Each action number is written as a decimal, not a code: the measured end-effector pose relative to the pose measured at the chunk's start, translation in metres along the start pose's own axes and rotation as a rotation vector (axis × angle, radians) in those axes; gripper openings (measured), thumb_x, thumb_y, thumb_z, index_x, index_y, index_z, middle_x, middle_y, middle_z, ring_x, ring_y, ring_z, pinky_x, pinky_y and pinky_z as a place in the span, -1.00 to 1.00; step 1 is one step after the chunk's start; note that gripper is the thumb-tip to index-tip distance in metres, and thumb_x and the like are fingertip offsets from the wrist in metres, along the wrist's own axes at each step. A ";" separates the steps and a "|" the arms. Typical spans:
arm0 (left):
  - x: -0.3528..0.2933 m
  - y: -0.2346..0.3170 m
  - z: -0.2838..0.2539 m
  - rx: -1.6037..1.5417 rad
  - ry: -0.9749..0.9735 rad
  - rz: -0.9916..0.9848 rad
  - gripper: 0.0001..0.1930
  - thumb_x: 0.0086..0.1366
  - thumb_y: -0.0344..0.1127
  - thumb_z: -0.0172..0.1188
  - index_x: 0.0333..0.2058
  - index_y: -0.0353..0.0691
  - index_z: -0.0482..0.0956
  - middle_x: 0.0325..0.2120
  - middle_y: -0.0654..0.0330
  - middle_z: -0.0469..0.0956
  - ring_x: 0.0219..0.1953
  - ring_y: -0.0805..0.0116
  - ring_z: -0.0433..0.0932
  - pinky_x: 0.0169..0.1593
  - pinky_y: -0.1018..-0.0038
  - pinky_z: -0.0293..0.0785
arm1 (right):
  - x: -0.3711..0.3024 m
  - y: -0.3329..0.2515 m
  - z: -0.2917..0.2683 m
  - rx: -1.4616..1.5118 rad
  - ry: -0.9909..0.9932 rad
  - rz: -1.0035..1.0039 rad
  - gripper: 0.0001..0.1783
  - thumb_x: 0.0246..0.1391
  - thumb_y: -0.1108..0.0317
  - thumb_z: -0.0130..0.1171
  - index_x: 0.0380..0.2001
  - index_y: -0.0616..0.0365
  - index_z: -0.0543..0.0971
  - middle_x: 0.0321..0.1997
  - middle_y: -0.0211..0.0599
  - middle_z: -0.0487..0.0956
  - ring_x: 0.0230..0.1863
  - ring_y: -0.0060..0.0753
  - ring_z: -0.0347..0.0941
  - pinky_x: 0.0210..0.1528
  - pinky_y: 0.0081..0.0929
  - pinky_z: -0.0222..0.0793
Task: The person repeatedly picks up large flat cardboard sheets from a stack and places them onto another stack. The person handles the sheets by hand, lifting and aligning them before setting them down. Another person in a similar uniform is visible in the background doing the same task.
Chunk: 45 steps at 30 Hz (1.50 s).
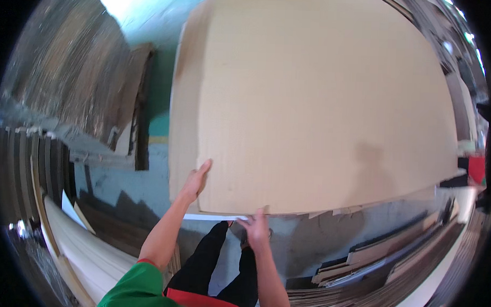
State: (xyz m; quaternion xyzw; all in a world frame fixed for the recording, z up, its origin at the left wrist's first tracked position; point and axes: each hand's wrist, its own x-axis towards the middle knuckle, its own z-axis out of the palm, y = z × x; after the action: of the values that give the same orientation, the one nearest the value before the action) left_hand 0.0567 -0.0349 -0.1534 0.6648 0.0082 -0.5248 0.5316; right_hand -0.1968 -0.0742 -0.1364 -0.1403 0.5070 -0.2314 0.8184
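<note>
A large flat brown cardboard sheet (pixel 323 102) lies in front of me on top of others. It sits shifted to the right, so a strip of the cardboard beneath it (pixel 184 119) shows along the left. At the near left corner my left hand (pixel 197 182) grips the top sheet's left edge, thumb up along it and the other fingers mostly hidden. My right hand (pixel 256 228) holds the near edge, its thumb over the rim and its fingers lower down. A white edge (pixel 213 218) shows under the cardboard between my hands.
A film-wrapped stack of brown board (pixel 70 66) stands at the left. Nearer on that side lie white rolls or sheets (pixel 85 245) beside a wooden strip (pixel 50 233). Several stacked boards (pixel 382 261) fill the near right. A red item (pixel 476 169) shows at the far right.
</note>
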 end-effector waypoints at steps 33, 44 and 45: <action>-0.015 -0.088 0.070 0.055 0.107 -0.056 0.11 0.05 0.54 -0.03 0.27 -0.34 0.00 0.24 0.01 0.15 0.21 0.12 0.25 0.21 0.12 0.19 | -0.221 0.059 -0.467 -0.005 1.057 -0.328 -0.35 0.15 -0.09 0.10 -0.01 0.34 0.46 -0.09 -0.20 0.54 -0.08 -0.37 0.46 -0.07 -0.42 0.39; 0.097 -0.014 0.064 0.055 -0.097 0.080 -0.12 0.19 0.34 0.04 0.26 -0.24 0.12 0.24 0.13 0.20 0.25 0.13 0.20 0.28 0.22 0.15 | -0.207 0.168 -0.278 0.231 1.140 0.001 -0.14 0.16 -0.25 -0.05 0.04 0.50 0.39 0.13 0.00 0.41 0.16 -0.25 0.27 0.19 -0.37 0.16; 0.102 -0.005 0.059 0.067 -0.071 0.072 -0.14 0.20 0.33 0.04 0.25 -0.23 0.13 0.24 0.14 0.20 0.25 0.14 0.21 0.28 0.22 0.17 | -0.202 0.181 -0.254 0.206 1.240 -0.137 -0.15 0.17 -0.26 -0.07 -0.06 0.53 0.44 -0.01 0.00 0.48 0.02 -0.24 0.35 0.08 -0.34 0.24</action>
State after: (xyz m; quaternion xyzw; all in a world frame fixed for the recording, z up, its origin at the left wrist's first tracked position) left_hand 0.0590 -0.1310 -0.2224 0.6631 -0.0522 -0.5285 0.5275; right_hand -0.4576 0.1862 -0.1795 0.0672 0.8519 -0.3694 0.3650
